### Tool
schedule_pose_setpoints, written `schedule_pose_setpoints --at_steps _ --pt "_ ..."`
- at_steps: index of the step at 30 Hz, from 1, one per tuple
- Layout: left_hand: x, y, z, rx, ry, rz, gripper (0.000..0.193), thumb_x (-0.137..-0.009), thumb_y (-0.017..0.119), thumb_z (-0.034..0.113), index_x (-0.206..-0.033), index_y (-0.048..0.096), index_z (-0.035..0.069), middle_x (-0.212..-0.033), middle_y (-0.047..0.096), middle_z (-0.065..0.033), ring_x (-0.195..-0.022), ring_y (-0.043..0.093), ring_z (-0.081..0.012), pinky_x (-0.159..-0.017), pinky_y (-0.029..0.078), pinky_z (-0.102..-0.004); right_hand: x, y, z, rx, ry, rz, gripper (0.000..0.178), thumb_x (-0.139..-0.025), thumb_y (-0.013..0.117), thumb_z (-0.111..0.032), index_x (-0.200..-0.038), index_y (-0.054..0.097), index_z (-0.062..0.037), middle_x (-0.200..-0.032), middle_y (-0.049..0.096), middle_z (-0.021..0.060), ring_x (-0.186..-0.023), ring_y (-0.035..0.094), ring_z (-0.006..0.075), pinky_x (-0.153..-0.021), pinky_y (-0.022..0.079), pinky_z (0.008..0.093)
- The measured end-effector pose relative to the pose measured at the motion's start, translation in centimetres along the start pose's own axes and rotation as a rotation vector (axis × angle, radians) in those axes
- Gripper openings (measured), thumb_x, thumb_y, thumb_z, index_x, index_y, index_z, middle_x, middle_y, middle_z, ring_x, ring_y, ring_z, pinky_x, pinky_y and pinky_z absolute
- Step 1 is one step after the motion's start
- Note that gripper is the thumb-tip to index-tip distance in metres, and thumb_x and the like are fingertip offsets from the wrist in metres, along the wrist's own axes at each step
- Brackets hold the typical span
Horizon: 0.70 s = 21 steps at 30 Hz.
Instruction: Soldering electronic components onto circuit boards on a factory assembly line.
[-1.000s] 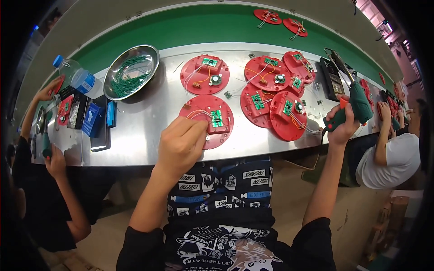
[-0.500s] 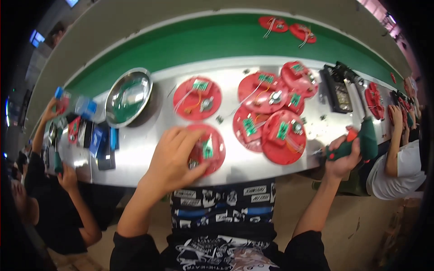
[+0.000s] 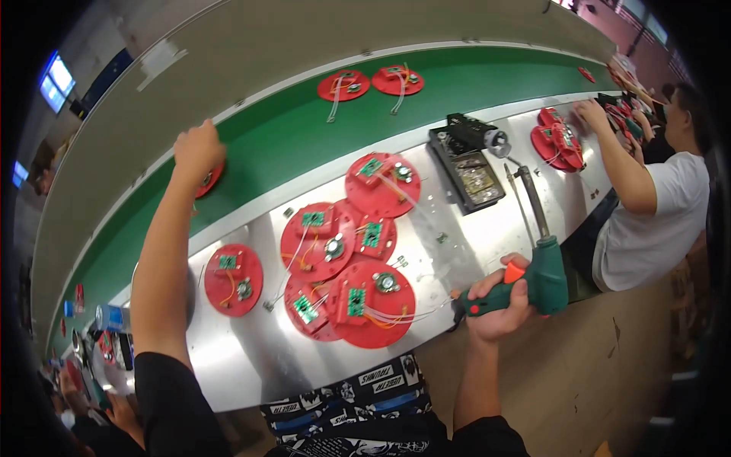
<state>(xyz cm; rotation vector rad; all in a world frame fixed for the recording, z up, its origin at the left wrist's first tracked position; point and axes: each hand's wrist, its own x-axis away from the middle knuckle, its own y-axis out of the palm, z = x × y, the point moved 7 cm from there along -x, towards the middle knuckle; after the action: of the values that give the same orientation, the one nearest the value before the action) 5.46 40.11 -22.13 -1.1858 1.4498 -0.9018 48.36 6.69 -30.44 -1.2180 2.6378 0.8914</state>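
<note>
My left hand (image 3: 199,152) reaches out over the green conveyor belt at the far left. Its fingers are closed over a red disc (image 3: 211,181), most of which the hand hides. In my right hand (image 3: 499,308) is a green soldering gun (image 3: 547,278) with an orange-red trigger, held beyond the near edge of the table, its metal tip pointing away from me. Several red discs with small green circuit boards and thin wires lie on the table between my arms, such as an overlapping front disc (image 3: 373,324) and a separate disc (image 3: 234,293) to the left.
Two more red discs (image 3: 344,85) sit on the green belt (image 3: 289,114). A black soldering stand (image 3: 476,179) stands at the right of the metal table (image 3: 236,365). My left arm partly covers a metal bowl. A co-worker in a white shirt (image 3: 647,221) works at the right; others are at the lower left.
My left hand has left the near edge of the table and moved far and left to the belt, with a red disc. The soldering gun stays in my right hand. The view has turned right.
</note>
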Motion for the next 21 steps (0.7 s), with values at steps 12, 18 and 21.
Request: schedule_pose_setpoints --at_steps 12,18,21 --pt "-8.3 3.0 26.2 0.550 0.039 -0.194 0.065 -0.077 0.076 0.051 -0.121 0.068 0.003 -0.138 0.053 -0.0207 -0.128 0.048 -0.0415 -0.104 0.042 -0.0501 -0.3 -1.1 0.1 0.002 -0.060 0.186 0.042 -0.099 0.043 -0.035 -0.111 0.045 0.0054 -0.054 0.047 0.0087 -0.042 0.044 0.0154 -0.040 0.043 0.0278" --pt "-9.6 3.2 27.2 0.553 0.047 -0.191 0.077 -0.072 0.078 0.057 -0.127 0.063 0.006 -0.138 0.052 -0.0187 -0.127 0.047 -0.0405 -0.106 0.038 -0.0486 -0.4 -1.4 -0.1 0.010 -0.053 0.210 0.044 -0.099 0.044 -0.039 -0.109 0.045 0.0038 -0.054 0.048 0.0079 -0.041 0.043 0.0148 -0.040 0.043 0.0270" --pt "-10.1 2.6 28.7 0.612 -0.008 -0.209 0.092 -0.071 0.076 0.065 -0.135 0.055 0.004 -0.141 0.050 -0.0204 -0.129 0.046 -0.0409 -0.108 0.035 -0.0499 0.0 -2.0 0.1 -0.016 -0.053 0.264 0.046 -0.098 0.044 -0.041 -0.110 0.045 0.0033 -0.054 0.048 0.0072 -0.042 0.044 0.0144 -0.040 0.044 0.0266"
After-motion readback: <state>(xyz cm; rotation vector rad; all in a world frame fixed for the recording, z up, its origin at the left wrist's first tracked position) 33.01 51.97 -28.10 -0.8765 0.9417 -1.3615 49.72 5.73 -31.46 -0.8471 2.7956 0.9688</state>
